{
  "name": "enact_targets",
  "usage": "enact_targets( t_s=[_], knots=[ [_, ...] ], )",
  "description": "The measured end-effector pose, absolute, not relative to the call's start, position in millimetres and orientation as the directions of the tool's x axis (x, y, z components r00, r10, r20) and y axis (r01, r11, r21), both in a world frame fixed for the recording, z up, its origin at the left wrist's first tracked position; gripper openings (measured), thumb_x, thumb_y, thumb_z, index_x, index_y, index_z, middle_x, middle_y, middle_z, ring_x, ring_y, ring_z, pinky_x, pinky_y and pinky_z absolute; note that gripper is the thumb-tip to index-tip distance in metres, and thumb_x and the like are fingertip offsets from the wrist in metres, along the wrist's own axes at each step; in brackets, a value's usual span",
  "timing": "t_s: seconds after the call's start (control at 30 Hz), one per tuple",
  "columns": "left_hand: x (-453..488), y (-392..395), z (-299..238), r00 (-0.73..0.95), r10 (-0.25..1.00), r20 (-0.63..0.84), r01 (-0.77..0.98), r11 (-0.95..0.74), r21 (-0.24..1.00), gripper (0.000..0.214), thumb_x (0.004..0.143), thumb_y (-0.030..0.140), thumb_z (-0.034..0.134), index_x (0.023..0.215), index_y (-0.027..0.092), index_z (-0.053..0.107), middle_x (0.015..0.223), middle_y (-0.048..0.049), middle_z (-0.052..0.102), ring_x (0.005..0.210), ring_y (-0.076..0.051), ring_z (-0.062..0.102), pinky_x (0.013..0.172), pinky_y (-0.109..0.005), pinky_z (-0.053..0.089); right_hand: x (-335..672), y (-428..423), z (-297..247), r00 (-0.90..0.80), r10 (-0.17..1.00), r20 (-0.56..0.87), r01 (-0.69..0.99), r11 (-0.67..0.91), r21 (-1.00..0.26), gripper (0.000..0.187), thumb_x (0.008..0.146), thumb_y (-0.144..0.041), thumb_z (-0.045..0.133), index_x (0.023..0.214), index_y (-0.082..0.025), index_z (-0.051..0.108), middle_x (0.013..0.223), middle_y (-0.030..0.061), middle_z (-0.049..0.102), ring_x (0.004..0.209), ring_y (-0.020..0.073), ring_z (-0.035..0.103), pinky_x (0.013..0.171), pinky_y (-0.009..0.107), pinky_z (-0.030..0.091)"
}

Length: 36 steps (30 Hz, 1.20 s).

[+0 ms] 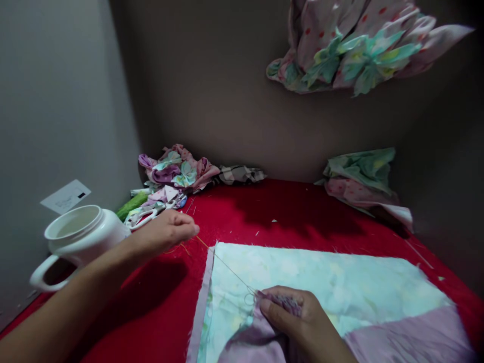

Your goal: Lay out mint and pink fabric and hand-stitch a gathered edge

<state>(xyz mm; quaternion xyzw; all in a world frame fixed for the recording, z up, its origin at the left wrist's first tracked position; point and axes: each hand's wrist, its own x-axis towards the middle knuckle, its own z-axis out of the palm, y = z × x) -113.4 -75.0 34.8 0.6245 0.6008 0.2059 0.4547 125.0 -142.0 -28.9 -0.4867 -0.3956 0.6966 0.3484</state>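
My left hand point(174, 231) is raised over the red surface at left, its fingers pinched on a thin thread point(232, 269). Whether a needle is also between those fingertips I cannot make out. Taut and slanting, the thread runs down to the bunched edge of a mauve fabric point(257, 343), with a small loop near that end. My right hand point(306, 315) grips this gathered edge between thumb and fingers. Beneath it lies a pale aqua patterned cloth point(321, 272) with frayed edges and a mauve strip point(201, 302) along its left side.
A white handled jug point(102, 232) stands at left, beside white-handled scissors point(143, 218) and a green object point(132, 204). Crumpled floral fabrics point(185, 169) lie behind them, more fabric point(359, 176) at back right. Gathered dotted cloth point(340, 45) hangs on the back wall. Thread scraps dot the red cover point(287, 206).
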Motion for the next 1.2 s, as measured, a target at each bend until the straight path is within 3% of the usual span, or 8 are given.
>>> enact_targets(
  t_s=[0.23,0.4,0.57,0.67,0.77,0.83,1.0,1.2],
  knots=[
    [-127.4,-70.2,33.8,0.144,0.97,-0.197,0.734,0.029,0.678,0.034,0.066,0.037,0.047,0.047,0.018,0.026,0.046,0.0057,0.019,0.043,-0.007,0.016,0.042,-0.022,0.014,128.7,-141.2,-33.2,-0.296,0.863,-0.409,-0.064,-0.445,-0.893,0.028,0.062,-0.037,0.069,0.065,-0.009,0.062,0.058,0.0018,0.054,0.057,0.0113,0.045,0.055,0.02,0.034],
    [-149.1,-61.5,27.3,-0.118,0.989,0.094,0.89,0.063,0.452,0.032,0.071,0.033,0.042,0.047,0.018,0.028,0.045,0.0034,0.026,0.044,-0.009,0.025,0.046,-0.024,0.018,129.6,-141.5,-32.6,-0.284,0.875,-0.392,-0.039,-0.419,-0.907,0.028,0.062,-0.036,0.069,0.061,-0.009,0.061,0.054,0.0008,0.052,0.054,0.0101,0.043,0.053,0.02,0.033],
    [-151.4,-59.8,14.3,-0.145,0.989,0.016,0.949,0.134,0.287,0.022,0.07,0.032,0.047,0.054,0.018,0.046,0.049,0.001,0.039,0.048,-0.012,0.035,0.048,-0.024,0.018,126.1,-142.6,-29.6,-0.249,0.885,-0.393,-0.098,-0.427,-0.899,0.028,0.061,-0.036,0.069,0.061,-0.009,0.061,0.056,0.002,0.054,0.055,0.0109,0.046,0.053,0.02,0.034],
    [-122.5,-73.2,2.8,-0.043,0.992,-0.118,0.841,0.1,0.532,0.023,0.071,0.037,0.05,0.081,0.018,0.056,0.051,0.0028,0.042,0.047,-0.012,0.036,0.047,-0.022,0.02,126.6,-140.8,-31.3,-0.264,0.883,-0.388,-0.041,-0.413,-0.91,0.029,0.061,-0.038,0.068,0.06,-0.01,0.061,0.055,0.0016,0.053,0.055,0.0109,0.044,0.053,0.02,0.034],
    [-81.2,-96.4,-5.4,0.268,0.904,-0.332,0.508,0.16,0.847,0.029,0.069,0.04,0.053,0.076,0.012,0.056,0.05,0.0036,0.041,0.045,-0.008,0.032,0.044,-0.021,0.021,128.1,-138.8,-34.5,-0.302,0.875,-0.38,0.033,-0.388,-0.921,0.029,0.063,-0.039,0.066,0.062,-0.011,0.062,0.056,0.0017,0.053,0.056,0.0118,0.045,0.053,0.021,0.035],
    [-58.3,-110.6,-7.5,0.386,0.834,-0.393,0.402,0.231,0.886,0.026,0.066,0.037,0.056,0.073,0.011,0.056,0.047,0.0056,0.037,0.043,-0.007,0.028,0.042,-0.02,0.018,129.1,-138.5,-36.4,-0.313,0.874,-0.37,0.057,-0.372,-0.926,0.028,0.065,-0.039,0.064,0.064,-0.011,0.062,0.057,0.0019,0.054,0.056,0.0123,0.046,0.054,0.022,0.036],
    [-36.9,-123.1,-9.6,0.47,0.784,-0.405,0.341,0.262,0.903,0.032,0.068,0.027,0.057,0.096,0.011,0.057,0.044,0.0097,0.029,0.041,-0.006,0.021,0.039,-0.02,0.015,130.7,-140.4,-39.9,-0.333,0.873,-0.357,0.061,-0.358,-0.932,0.027,0.066,-0.038,0.062,0.066,-0.011,0.062,0.057,0.0015,0.053,0.055,0.0119,0.045,0.052,0.022,0.035],
    [-36.5,-126.6,-21.0,0.378,0.831,-0.408,0.362,0.273,0.891,0.014,0.065,0.023,0.056,0.061,0.01,0.059,0.047,0.0039,0.043,0.045,-0.006,0.032,0.041,-0.019,0.023,128.9,-141.7,-38.6,-0.31,0.864,-0.397,0.037,-0.406,-0.913,0.028,0.064,-0.038,0.065,0.07,-0.01,0.062,0.059,0.0027,0.056,0.056,0.0127,0.048,0.053,0.021,0.038]
  ],
)
